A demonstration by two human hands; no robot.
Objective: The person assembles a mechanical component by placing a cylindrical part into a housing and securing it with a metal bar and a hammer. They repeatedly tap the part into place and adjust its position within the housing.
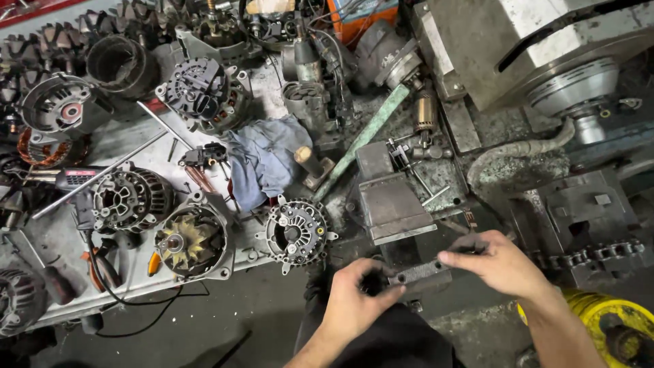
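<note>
A dark part is clamped in the left hand at the vise (right hand pinching the jaw bar), where fingers could be nipped if it slips.

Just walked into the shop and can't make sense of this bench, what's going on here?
A person stands at a cluttered workbench with both hands at a bench vise. The left hand and the right hand both touch the vise's near jaw block. Several alternators, such as a round one, and a blue rag lie to the left.
</note>
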